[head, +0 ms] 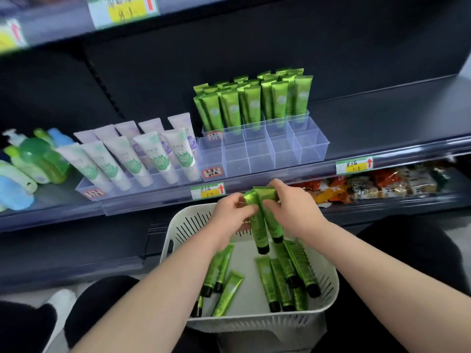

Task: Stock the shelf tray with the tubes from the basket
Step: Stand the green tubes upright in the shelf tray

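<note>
Two green tubes with black caps [262, 222] hang cap-down above the white slotted basket [328, 294]. My left hand [230, 212] and my right hand [290, 207] both grip them near their crimped upper ends. Several more green tubes [283, 281] lie loose on the basket floor. On the shelf stands a clear partitioned tray [309, 149]; several green tubes [252, 103] stand upright in its back rows, and its front compartments hold nothing.
A second clear tray [84, 186] with several white and purple tubes [142, 156] sits left of the green ones. Green and blue bottles [33, 159] stand at far left. Snack packets [377, 186] lie on the lower shelf at right. My dark-trousered knees flank the basket.
</note>
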`<state>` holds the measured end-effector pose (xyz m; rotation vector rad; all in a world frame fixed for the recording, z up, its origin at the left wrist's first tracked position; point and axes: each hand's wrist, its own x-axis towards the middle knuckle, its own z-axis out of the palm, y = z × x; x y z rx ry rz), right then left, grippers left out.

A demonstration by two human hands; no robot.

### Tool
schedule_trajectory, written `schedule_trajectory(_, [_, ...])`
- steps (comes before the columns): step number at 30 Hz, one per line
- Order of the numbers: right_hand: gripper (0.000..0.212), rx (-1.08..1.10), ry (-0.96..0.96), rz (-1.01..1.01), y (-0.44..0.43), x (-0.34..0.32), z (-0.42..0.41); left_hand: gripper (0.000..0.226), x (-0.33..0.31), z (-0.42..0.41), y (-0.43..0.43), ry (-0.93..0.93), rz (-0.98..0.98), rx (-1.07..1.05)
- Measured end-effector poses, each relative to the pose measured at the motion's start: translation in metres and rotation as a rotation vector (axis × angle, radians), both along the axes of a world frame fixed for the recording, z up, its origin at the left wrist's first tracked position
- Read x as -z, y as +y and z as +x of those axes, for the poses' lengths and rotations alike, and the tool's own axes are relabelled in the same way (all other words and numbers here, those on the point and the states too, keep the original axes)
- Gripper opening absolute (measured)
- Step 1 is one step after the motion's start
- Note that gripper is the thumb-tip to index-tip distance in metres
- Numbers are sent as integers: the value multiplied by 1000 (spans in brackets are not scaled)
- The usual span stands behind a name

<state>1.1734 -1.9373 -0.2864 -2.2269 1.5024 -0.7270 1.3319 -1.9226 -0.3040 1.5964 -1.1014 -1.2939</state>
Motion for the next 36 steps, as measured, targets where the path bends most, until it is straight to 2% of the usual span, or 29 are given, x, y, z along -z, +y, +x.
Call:
schedule_trajectory(3, [27,11,-28,-44,-10,-25,-12,2,-25,-7,-13,-77,-97,-29])
schedule_trajectory(8, [24,131,6,-208,-34,-79,-41,16,-96,-32,-56,-264,-405,-86])
schedule_trajectory(11, [29,217,33,-330,-49,-102,-59,35,-127,-46,-84,-370,-562,-104])
schedule_trajectory(13, [28,260,51,-382,-61,-113,-72,31,-139,-57,-103,-464,-653,-114])
schedule_trajectory(15, [26,287,71,-406,-76,-118,-84,28,-146,-68,-123,-482,-694,-127])
schedule_trajectory(20, [21,324,75,-391,-112,-120,-102,25,-144,-96,-173,-430,-648,-110])
schedule_trajectory(27, [22,236,-20,-392,-140,-118,-103,26,-112,-116,-226,-557,-494,-51])
schedule_trajectory(33, [26,189,-51,-375,-162,-117,-98,28,-98,-116,-243,-587,-362,-15])
schedule_trajectory(36, [25,179,-31,-349,-171,-116,-93,31,-97,-111,-241,-615,-379,-16])
